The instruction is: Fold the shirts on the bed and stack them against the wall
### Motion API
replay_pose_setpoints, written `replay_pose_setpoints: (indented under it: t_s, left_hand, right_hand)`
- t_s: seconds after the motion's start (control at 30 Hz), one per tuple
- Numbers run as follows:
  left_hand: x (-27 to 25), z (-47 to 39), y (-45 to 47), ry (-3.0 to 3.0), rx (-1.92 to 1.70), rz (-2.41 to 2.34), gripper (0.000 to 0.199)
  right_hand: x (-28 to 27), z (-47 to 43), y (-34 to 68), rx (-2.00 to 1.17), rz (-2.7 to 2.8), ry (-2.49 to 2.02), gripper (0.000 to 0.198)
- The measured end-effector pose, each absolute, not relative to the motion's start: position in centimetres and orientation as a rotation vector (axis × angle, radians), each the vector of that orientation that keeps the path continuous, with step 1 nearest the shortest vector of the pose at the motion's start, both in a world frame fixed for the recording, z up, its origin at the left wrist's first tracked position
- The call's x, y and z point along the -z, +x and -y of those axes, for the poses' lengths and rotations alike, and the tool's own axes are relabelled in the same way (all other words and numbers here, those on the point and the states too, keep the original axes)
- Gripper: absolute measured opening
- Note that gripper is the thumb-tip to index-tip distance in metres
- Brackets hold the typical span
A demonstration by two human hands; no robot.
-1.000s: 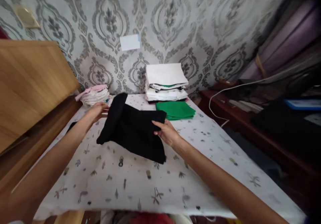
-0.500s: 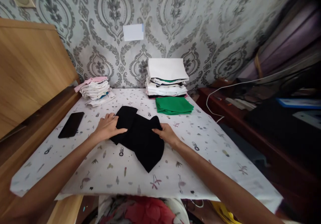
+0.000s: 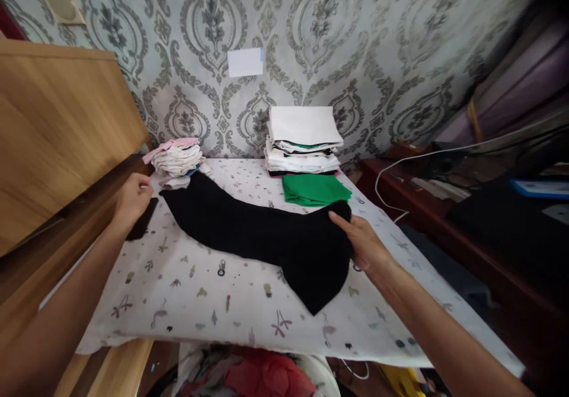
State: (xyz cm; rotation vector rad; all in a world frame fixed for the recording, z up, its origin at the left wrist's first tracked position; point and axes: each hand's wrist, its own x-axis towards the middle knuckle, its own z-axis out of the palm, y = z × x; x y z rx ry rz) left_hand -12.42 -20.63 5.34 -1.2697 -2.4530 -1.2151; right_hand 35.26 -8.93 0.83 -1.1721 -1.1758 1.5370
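A long black garment (image 3: 253, 231) lies stretched across the table, its left end lifted near the small pile of clothes and its right end hanging to a point toward me. My right hand (image 3: 362, 243) grips the garment's right end, thumb on top and fingers underneath. At the left, my left hand (image 3: 133, 198) is raised just beyond the garment's other end, a small gap apart. Its fingers are loosely bent with nothing seen in them. A black phone (image 3: 142, 222) lies partly hidden behind the left hand and forearm.
A small pile of light clothes (image 3: 175, 160) sits back left. A taller folded stack (image 3: 304, 133) stands at the back, with a folded green cloth (image 3: 315, 189) before it. The patterned tablecloth (image 3: 200, 314) covers the table. Below its front edge is a tub of clothes (image 3: 262, 376).
The black garment has been unfolded and spread out sideways. My left hand has moved left, off the fabric and over the phone. My right hand has moved right, still holding its end.
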Motion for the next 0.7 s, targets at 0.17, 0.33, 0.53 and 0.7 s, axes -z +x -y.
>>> replay_pose_setpoints:
  t_s: [0.17,0.33,0.53,0.7]
  left_hand:
    - [-2.9,23.8,-3.0,-1.914,1.24,2.291,0.021]
    - [-2.3,23.7,8.1,-2.699,1.197,2.064,0.051]
    - [-2.7,22.8,9.9,-2.902,1.152,2.001,0.02]
    - [-3.8,23.8,10.0,-2.949,1.529,1.713,0.013]
  right_hand:
    - [-0.1,11.4,35.2,-1.521,1.333,-1.188,0.028]
    - [-2.2,16.1,30.8,-1.332,2.148,-0.801,0.02]
    - [-3.6,18.3,30.3,-1.057,2.344,-0.724,0.015]
    - [-1.1,13.9,30.6,-1.592,1.857,-0.718,0.045]
